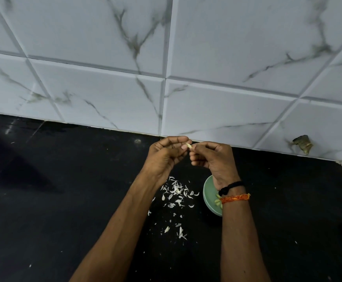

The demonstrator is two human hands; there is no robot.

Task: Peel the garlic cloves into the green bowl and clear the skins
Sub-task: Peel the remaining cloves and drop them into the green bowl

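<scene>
A small pale garlic clove (188, 145) is held up in front of the wall, between both hands. My left hand (166, 155) pinches it with curled fingers from the left. My right hand (213, 157) pinches it from the right, fingers curled too. Below my right wrist sits the green bowl (208, 195), partly hidden by my forearm, with a few peeled cloves (218, 201) showing inside. White garlic skins (176, 193) lie scattered on the black counter to the left of the bowl, and more bits (179, 233) lie nearer to me.
The black stone counter (54, 200) runs from left to right and meets a white marble-patterned tile wall (166, 68) just behind my hands. A chipped hole in the tile (302, 144) sits at the right. The wall turns a corner at the far right.
</scene>
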